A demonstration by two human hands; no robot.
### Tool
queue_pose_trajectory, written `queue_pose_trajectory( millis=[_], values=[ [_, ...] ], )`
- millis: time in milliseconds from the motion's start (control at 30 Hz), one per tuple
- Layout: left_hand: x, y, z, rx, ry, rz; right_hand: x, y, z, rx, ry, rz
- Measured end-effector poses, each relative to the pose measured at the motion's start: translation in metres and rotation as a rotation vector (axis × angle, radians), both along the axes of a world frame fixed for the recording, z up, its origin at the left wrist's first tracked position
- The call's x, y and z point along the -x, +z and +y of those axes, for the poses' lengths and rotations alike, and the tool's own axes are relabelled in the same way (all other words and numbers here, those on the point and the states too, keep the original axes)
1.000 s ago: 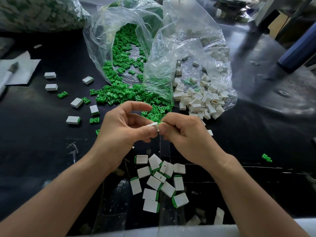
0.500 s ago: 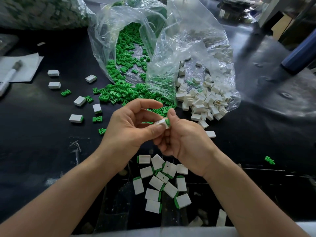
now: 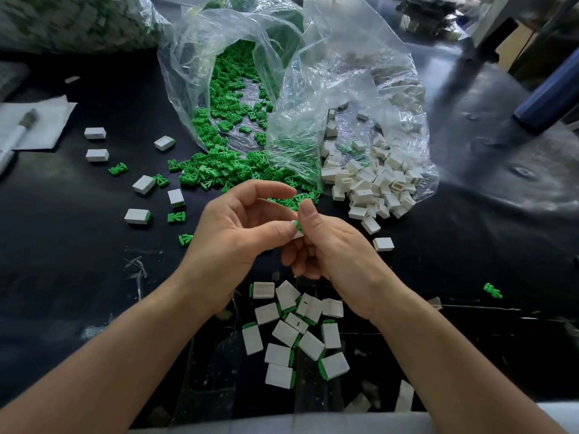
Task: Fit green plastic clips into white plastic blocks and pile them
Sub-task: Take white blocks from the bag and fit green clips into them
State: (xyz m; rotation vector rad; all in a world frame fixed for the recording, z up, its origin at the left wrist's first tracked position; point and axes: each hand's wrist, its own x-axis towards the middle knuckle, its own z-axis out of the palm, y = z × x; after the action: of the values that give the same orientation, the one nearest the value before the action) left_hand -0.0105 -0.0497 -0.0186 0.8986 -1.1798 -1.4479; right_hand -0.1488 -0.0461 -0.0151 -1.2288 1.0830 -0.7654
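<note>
Green clip (image 3: 299,226) meets white block (image 3: 297,234), held mid-air between both hands.
Desk (image 3: 62,277): finished pile (image 3: 294,336) lies just below the hands, with open room around it. Left hand (image 3: 238,236) grip pinches the block; right hand (image 3: 332,255) grip pinches the clip from the right, thumb on top. Block's long axis hidden.

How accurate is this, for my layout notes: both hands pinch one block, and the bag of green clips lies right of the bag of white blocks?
Not quite: the head view shows the bag of green clips left of the bag of white blocks. The rest holds.
</note>
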Motion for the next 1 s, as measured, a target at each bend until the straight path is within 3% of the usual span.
queue_pose_trajectory(
  millis=[467,1000],
  values=[
    [0.005,-0.002,0.002,-0.042,0.004,0.079,-0.005,-0.012,0.001,0.227,-0.063,0.278],
    [0.007,-0.004,0.002,-0.029,0.049,0.061,-0.008,-0.013,0.001,0.342,-0.084,0.329]
  ],
)
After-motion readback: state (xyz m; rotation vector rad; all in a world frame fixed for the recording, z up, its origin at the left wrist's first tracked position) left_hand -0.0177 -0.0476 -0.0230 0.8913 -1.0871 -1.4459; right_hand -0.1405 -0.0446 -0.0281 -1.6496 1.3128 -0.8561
